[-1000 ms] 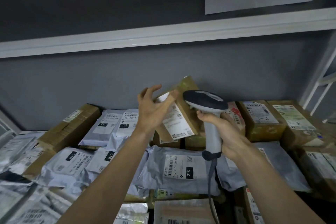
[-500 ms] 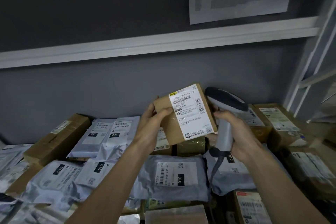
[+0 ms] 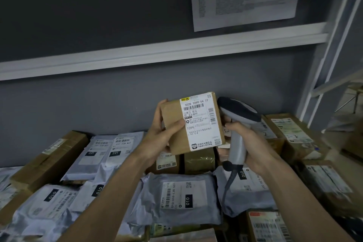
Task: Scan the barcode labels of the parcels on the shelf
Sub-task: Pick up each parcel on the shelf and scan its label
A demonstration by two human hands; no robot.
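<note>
So going left to right: the shelf (image 3: 137, 230) is piled with grey poly mailers (image 3: 184, 198) and brown boxes, nothing there has budged. The left hand (image 3: 163, 135) has its fingers (image 3: 160, 113) wrapped round the far edge of a small cardboard parcel (image 3: 172, 124), thumb pressed on the front, holding it up clear of the pile. The big change: a second ago that parcel was tilted away with the label half hidden behind the hand, and now it's been turned upright so the white barcode label (image 3: 200, 122) faces the camera squarely, barcode near the top fully readable. Just right of it, the right hand (image 3: 249, 143) is clenched round the handle of the scanner (image 3: 238, 112), whose head sits right beside the parcel's right edge. It has drifted from in front of the label to beside it, so I'd guess it isn't aimed at the barcode yet. Probably needs pulling back and swinging round onto the label before the scan counts. Loads of parcels left after this one.
</note>
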